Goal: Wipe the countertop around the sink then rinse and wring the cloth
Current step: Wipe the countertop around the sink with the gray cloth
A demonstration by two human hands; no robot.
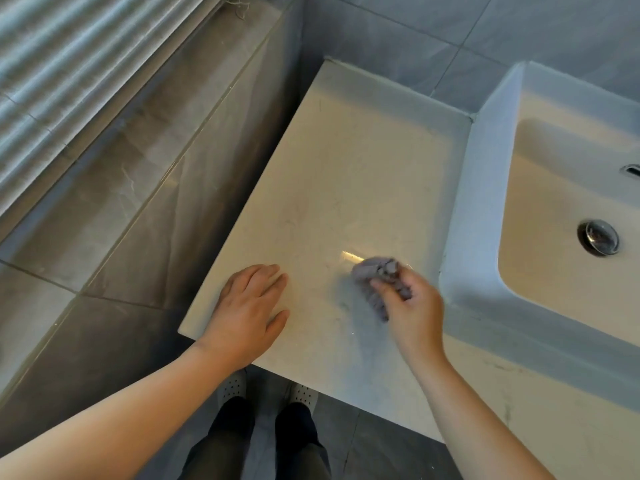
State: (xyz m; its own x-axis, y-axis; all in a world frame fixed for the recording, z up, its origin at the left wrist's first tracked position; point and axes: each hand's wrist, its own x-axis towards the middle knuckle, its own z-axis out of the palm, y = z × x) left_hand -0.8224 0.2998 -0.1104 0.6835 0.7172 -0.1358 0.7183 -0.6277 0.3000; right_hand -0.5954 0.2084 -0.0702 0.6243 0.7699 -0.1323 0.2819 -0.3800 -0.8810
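Observation:
A pale marble countertop [353, 174] runs left of a white raised sink [467, 209]. My right hand [414, 306] grips a bunched grey cloth [375, 271] and presses it on the counter near the sink's left wall. My left hand [249, 306] lies flat, palm down, on the counter's front left corner with fingers slightly apart and holds nothing. The sink basin shows a chrome drain plug [598, 236] and an overflow slot [630, 169].
A grey tiled wall [398, 36] rises behind the counter. A grey marble ledge [138, 161] slopes along the left below window blinds [69, 64]. Below the counter edge, my dark trousers and white perforated shoes [233, 386] stand on a dark tiled floor.

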